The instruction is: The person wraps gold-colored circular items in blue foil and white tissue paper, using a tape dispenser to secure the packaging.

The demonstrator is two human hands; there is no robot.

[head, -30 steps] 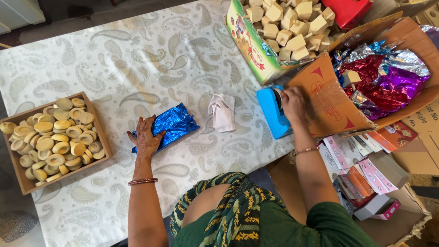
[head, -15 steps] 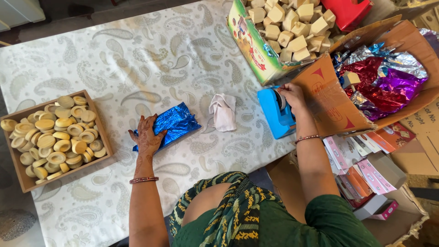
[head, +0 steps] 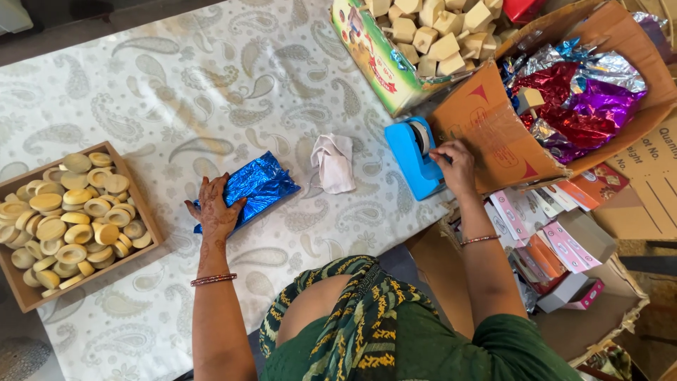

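Hidden parts: the left hand [head: 215,210] covers the near end of the blue foil packet [head: 248,188], so what the foil wraps cannot be seen. The right fingertips are behind the tape roll, and I cannot tell if they pinch the tape.
Cut off: the tray [head: 141,204] is cut by the left edge; the green box [head: 377,67] and the cardboard box [head: 493,134] are cut by the top edge.
Left hand: fingers spread and flat, pressing on the packet, not closed around it.
Right hand [head: 455,161]: fingers bent, touching the top of the blue tape dispenser [head: 415,156].
Packet: on the counter [head: 211,92], in the middle, near the front edge, between the tray and a crumpled white cloth [head: 333,162].
Dispenser: at the right edge of the counter, just beside the cardboard flap.
Tray: wooden, full of round yellowish discs [head: 67,219].
Green box: long, with a picture and red print on its side, full of pale blocks [head: 437,32].
Cardboard box: brown, with red triangles on the flap; inside are red, purple and silver foil sheets [head: 585,99].
Low box: below the counter at right, with flat pink, white and orange cartons [head: 557,243]; their print is too small to make out.
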